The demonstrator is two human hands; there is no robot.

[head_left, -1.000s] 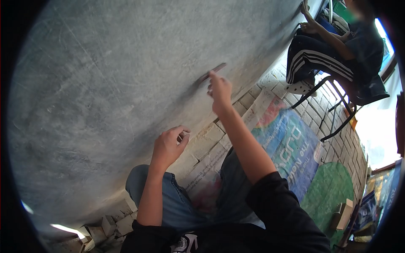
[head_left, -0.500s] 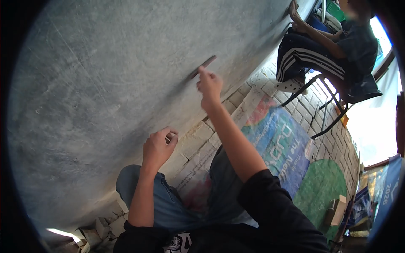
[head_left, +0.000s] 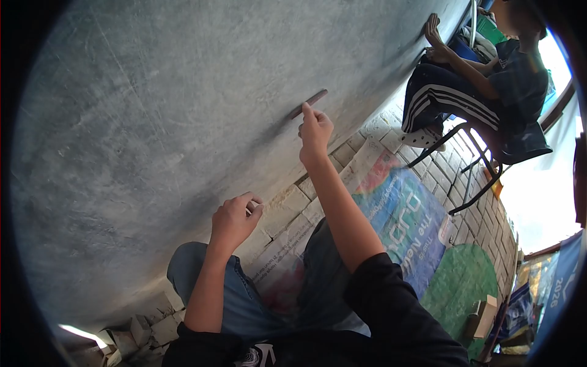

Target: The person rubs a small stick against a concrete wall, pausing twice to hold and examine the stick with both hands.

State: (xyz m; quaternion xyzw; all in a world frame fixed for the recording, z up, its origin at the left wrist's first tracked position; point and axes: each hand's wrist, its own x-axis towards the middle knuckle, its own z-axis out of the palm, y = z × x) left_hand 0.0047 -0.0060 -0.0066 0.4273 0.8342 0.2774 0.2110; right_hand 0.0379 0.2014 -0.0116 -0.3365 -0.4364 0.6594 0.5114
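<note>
My right hand [head_left: 316, 133] grips a narrow, dark reddish-brown tool [head_left: 318, 97], seen nearly edge-on. Its long edge lies at the face of a large grey wall [head_left: 165, 116] that carries scratches and smeared patches. Below and to the left, my left hand [head_left: 235, 221] is curled near the foot of that wall, above my bent knees. A pale bit shows between its thumb and fingers, and I cannot tell what it is.
Printed banner sheets [head_left: 391, 211] cover part of the brick paving [head_left: 483, 244]. A person [head_left: 520, 79] sits on a metal-framed chair [head_left: 468, 205] at right, hands at the wall. Broken blocks [head_left: 140, 330] lie lower left; a small box [head_left: 483, 318] lies lower right.
My right hand and its tool have moved slightly right and down along the wall. My left hand, still curled, appears a little lower and further right. The whole view has shifted slightly.
</note>
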